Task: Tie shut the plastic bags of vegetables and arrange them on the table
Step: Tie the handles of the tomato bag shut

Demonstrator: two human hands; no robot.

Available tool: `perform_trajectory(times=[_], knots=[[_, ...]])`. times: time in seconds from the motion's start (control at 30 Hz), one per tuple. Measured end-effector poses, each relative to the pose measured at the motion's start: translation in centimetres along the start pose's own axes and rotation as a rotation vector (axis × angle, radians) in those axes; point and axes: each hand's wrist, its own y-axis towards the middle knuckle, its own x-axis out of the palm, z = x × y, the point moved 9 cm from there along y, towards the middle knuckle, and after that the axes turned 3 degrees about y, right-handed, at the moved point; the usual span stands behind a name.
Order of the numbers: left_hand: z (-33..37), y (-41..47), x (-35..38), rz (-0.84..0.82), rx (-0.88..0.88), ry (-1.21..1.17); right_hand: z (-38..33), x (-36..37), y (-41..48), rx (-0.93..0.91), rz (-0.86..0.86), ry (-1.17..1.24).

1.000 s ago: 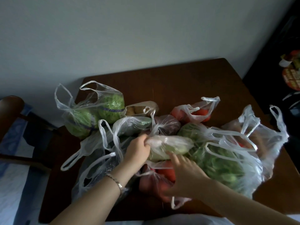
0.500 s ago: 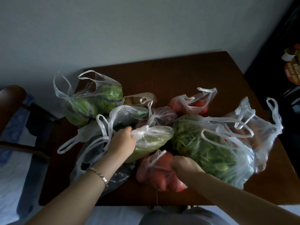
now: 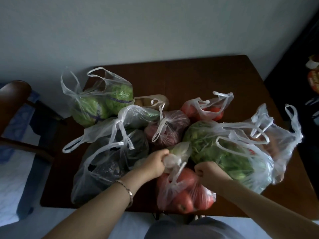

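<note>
Several clear plastic bags of vegetables crowd the brown table. My left hand grips the twisted neck of a small bag of pale green vegetables at the middle front. My right hand is curled round the plastic of the tomato bag, which sits at the table's front edge. A big bag of leafy greens lies just right of my hands. A dark vegetable bag lies to the left.
A cabbage bag stands at the back left, a purple onion bag in the middle, a second tomato bag behind it, and a bag of orange produce at the right edge. A chair stands left of the table.
My left hand has carried the pale green bag rightward and toward me. My right hand has kept its grip on the tomato bag, which now sits nearer the front edge.
</note>
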Motion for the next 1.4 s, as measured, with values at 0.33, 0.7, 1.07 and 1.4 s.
perform_trajectory(times=[0.33, 0.7, 1.07, 1.4], knots=[[5.7, -3.0, -4.8, 0.409, 0.413, -0.012, 0.4, -1.6, 1.5, 0.17, 0.195, 0.318], [4.0, -0.9, -4.6, 0.233, -0.06, 0.041, -0.8, -2.3, 3.8, 0.153, -0.111, 0.051], [2.3, -0.8, -2.9, 0.188, -0.538, -0.862, 1.6, -2.8, 0.6, 0.283, -0.481, -0.508], [2.9, -1.1, -4.0, 0.275, -0.442, -0.862, 2.5, -3.9, -1.2, 0.464, -0.621, -0.361]])
